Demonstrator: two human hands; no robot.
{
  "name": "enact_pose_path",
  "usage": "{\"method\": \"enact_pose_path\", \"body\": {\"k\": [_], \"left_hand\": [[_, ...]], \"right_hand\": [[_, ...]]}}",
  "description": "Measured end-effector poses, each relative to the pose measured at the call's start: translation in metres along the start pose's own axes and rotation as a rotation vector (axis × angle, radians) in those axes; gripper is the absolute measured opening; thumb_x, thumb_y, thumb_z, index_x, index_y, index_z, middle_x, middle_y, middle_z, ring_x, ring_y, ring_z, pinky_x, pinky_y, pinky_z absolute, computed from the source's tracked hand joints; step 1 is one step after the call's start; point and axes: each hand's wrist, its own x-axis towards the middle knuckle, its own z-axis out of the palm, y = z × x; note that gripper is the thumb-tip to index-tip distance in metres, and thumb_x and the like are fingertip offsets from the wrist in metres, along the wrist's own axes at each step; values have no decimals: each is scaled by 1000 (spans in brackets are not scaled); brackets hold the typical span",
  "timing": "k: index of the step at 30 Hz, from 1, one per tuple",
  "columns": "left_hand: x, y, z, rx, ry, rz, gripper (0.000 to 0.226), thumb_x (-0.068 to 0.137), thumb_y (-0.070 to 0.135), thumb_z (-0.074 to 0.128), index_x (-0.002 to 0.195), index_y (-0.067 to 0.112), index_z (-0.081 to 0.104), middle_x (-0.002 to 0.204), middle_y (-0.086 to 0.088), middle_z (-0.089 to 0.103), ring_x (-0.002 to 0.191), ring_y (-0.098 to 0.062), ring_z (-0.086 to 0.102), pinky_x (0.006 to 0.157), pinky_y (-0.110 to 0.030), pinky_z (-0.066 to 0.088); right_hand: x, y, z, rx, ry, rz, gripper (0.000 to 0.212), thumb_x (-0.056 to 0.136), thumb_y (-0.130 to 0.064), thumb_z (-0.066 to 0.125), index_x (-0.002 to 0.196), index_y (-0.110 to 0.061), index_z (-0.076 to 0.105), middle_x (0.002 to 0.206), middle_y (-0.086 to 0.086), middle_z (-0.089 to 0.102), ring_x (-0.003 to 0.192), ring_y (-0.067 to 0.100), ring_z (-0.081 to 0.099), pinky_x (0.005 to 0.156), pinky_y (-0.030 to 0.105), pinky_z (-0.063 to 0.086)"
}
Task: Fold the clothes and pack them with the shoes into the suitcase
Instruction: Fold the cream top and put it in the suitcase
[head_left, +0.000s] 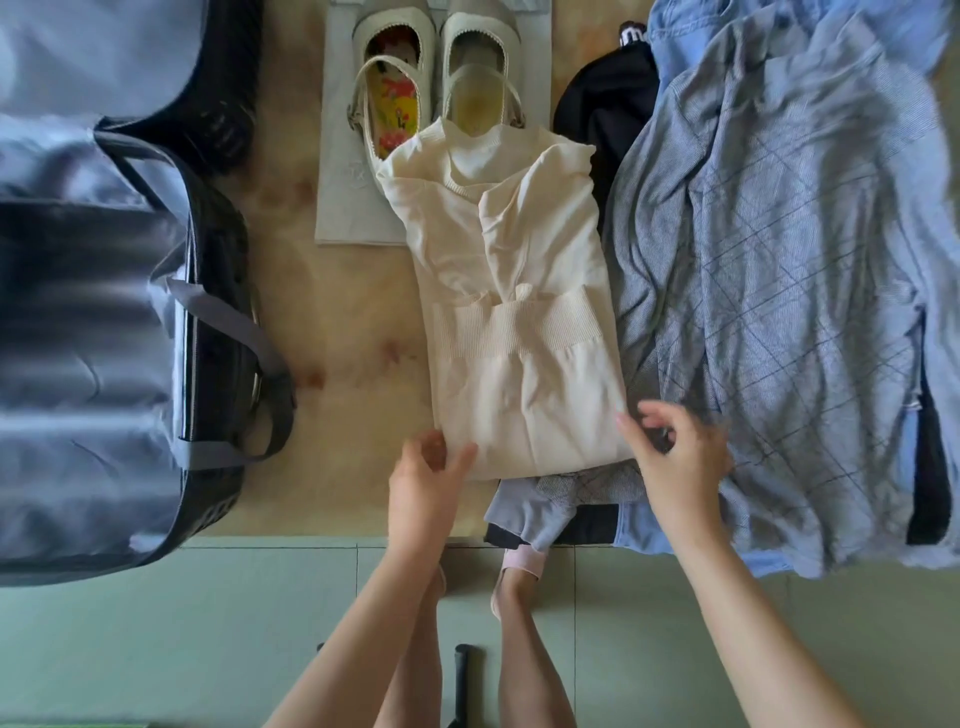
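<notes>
A cream knit sweater (514, 312) lies on the table, its sleeves folded in over the body and its neck pointing away from me. My left hand (428, 467) rests at the sweater's near left corner, fingers apart and touching the hem. My right hand (675, 452) hovers at the near right corner, fingers curled loosely with nothing in them. A pair of pale strap shoes (436, 78) stands on a light cloth bag (348, 208) beyond the sweater. The open suitcase (104, 322) with grey lining lies at the left.
A heap of blue and grey checked clothes (779, 260) covers the right side of the table, with a black garment (602, 104) behind it. More fabric (550, 504) hangs over the table's near edge. My legs and feet stand on the green floor (208, 623) below.
</notes>
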Motion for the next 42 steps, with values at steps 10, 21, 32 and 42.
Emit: {"method": "enact_pose_path", "body": {"k": [10,21,32,42], "left_hand": [[-7,-10,-3,-71,36,-71,27,86,25,68,107,18,52,89,6,63,76,0,56,62,-12,40],[-24,-32,-10,-395,60,-115,33,83,2,68,112,7,54,106,-10,64,87,-15,64,62,-14,52],[-35,-32,-30,-288,-65,156,12,84,8,69,88,19,69,96,6,67,75,-4,61,77,-27,47],[-29,-38,-34,12,-34,358,42,75,-7,72,82,33,69,120,4,52,90,-13,63,78,-16,50]], "right_hand": [[-21,7,-6,-4,-58,21,13,82,-28,71,76,-18,65,78,5,65,96,32,48,77,30,20],[-44,23,-16,285,-221,151,20,79,-6,72,70,-17,57,68,1,65,73,23,63,68,30,44],[-49,17,-29,121,-338,-284,33,85,-29,53,112,-46,62,88,-17,63,92,11,45,91,37,33],[-36,12,-26,-137,-47,-474,14,70,-19,69,79,-28,73,95,-6,59,93,21,41,79,28,20]]}}
